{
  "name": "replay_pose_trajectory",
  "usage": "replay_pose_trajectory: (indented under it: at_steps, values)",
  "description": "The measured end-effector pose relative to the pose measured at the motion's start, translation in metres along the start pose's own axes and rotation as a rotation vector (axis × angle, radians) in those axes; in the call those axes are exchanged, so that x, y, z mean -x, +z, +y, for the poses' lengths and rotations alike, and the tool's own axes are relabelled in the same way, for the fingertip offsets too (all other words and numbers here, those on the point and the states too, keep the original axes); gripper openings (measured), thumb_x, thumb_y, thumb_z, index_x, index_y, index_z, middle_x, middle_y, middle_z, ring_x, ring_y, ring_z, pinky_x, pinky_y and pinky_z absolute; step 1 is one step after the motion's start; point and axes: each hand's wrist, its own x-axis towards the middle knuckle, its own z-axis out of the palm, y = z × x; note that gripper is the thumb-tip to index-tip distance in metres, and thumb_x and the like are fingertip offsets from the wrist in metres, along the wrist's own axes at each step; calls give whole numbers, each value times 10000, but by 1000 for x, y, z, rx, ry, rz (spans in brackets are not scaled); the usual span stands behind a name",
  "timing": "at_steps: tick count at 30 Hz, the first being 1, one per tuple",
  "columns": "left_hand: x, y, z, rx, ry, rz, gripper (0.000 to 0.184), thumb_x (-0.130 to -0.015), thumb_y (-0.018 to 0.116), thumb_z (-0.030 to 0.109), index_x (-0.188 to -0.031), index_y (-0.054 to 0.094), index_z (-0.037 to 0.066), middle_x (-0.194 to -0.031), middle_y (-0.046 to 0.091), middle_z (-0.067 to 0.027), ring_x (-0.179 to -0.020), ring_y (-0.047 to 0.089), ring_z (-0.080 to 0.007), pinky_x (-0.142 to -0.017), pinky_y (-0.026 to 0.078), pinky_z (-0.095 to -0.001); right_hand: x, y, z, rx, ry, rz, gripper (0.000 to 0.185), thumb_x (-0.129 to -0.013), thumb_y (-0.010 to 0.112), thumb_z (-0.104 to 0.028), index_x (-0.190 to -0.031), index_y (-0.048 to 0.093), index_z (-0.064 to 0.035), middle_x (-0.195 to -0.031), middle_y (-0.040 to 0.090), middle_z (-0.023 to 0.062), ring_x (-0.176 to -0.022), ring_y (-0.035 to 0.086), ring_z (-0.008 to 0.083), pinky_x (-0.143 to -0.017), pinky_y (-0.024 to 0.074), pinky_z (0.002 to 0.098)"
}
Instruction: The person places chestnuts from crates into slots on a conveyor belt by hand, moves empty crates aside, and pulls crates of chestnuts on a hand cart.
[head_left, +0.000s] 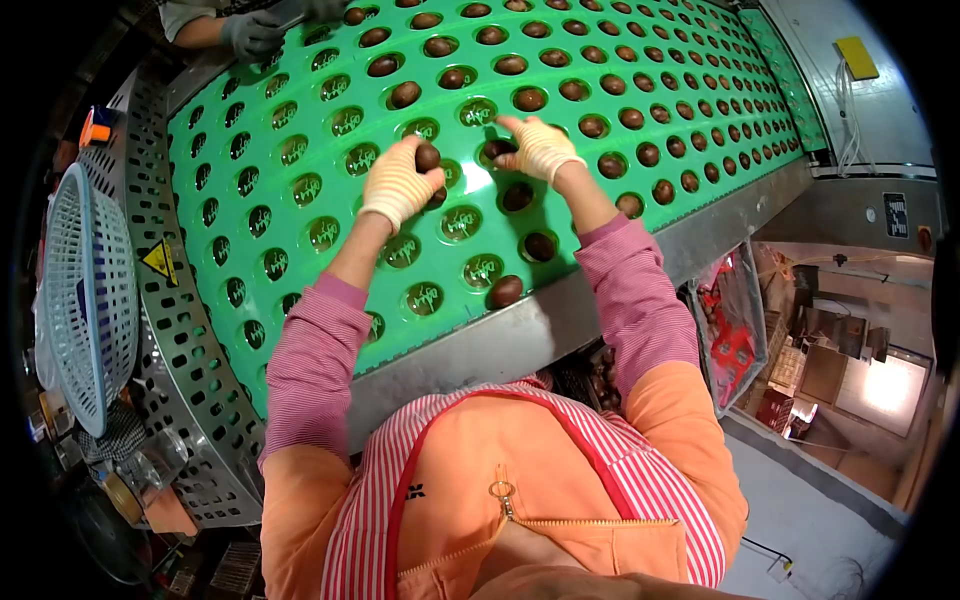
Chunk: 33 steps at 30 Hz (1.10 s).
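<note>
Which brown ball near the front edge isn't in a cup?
The brown ball closest to the wearer's body, right at the green tray's edge beside an empty cup; its nearest neighbors sit inside cups.

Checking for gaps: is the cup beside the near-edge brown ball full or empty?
Empty: the cup shows bottom markings, nothing inside.

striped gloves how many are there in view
2: one striped glove on the left hand, which holds a brown ball, and the other on the right hand, both over the green surface.
</note>
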Motion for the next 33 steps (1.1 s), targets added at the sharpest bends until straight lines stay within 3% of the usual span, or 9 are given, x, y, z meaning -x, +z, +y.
replay_pose_trajectory:
  at_steps: [2, 5, 7, 10, 19, 24, 27, 31, 33]
  values:
    - [6, -12, 10, -135, -32, -13, 420, -728, 672, 292, -1097, 613, 99, -1159, 632, -165, -1027, 622, -349, -900, 495, -437, 5, 2, -4, -57, -2, 186, 576, -785, 744, -390, -1297, 540, -223, -1216, 574, 182, -1120, 582, 343, -918, 496, 451]
    - [-75, -6, -6, -414, 26, -41, 600, -813, 674, 355, -1334, 475, 134, -1276, 553, -179, -1102, 587, -352, -919, 481, -444, -77, 11, -4, 52, -315, 463, 481, -846, 677, -342, -1283, 541, -193, -1218, 584, 114, -1113, 575, 336, -895, 504, 445]
    - [-70, -7, -17, -356, 46, -56, 693, -852, 651, 391, -1433, 367, 143, -1327, 509, -192, -1139, 560, -370, -943, 471, -447, -82, 34, -13, 10, -396, 284, 476, -917, 557, -394, -1343, 494, -189, -1316, 531, 108, -1182, 532, 311, -981, 452, 431]
    - [-60, 6, -28, -194, 104, 97, 643, -881, 610, 393, -1427, 379, 143, -1313, 515, -201, -1137, 555, -383, -951, 469, -452, -64, 40, -5, -458, -324, 244, 502, -953, 534, -354, -1392, 451, -125, -1419, 460, 166, -1274, 467, 347, -1032, 409, 378]
    - [30, 105, -2, -347, 494, 208, 554, -847, 616, 378, -1362, 467, 235, -1354, 453, -94, -1191, 458, -345, -976, 401, -538, 120, 67, -8, -619, -27, 602, 286, -851, 648, -172, -1102, 649, -35, -1128, 638, 164, -1050, 609, 334, -906, 483, 383]
    - [3, 65, -23, -302, 403, 379, 399, -832, 628, 238, -1228, 579, 220, -1264, 517, -78, -1113, 514, -325, -915, 451, -492, 199, 104, 3, -830, 99, 749, 248, -867, 635, -115, -1091, 649, -10, -1075, 638, 183, -943, 629, 306, -832, 503, 361]
    - [-22, 62, -49, -350, 450, 167, 332, -829, 647, 152, -1153, 575, 160, -1152, 545, -120, -1063, 522, -367, -901, 470, -463, 237, 119, 13, -862, 203, 767, 244, -866, 633, -116, -1083, 651, -5, -1059, 642, 176, -924, 631, 286, -818, 502, 347]
    - [-23, 58, -81, -95, 634, 155, 256, -791, 666, 70, -1037, 608, 114, -1063, 580, -127, -1000, 541, -386, -884, 469, -475, 282, 146, 29, -894, 324, 808, 236, -871, 629, -135, -1061, 661, 1, -1020, 664, 166, -942, 635, 273, -857, 488, 353]
    - [-7, 62, -74, -154, 628, 220, 216, -810, 666, 150, -1018, 616, 125, -1048, 590, -122, -989, 553, -365, -861, 473, -466, 305, 161, 38, -903, 414, 821, 238, -874, 636, -137, -1062, 664, 8, -1025, 673, 152, -954, 637, 257, -882, 479, 345]
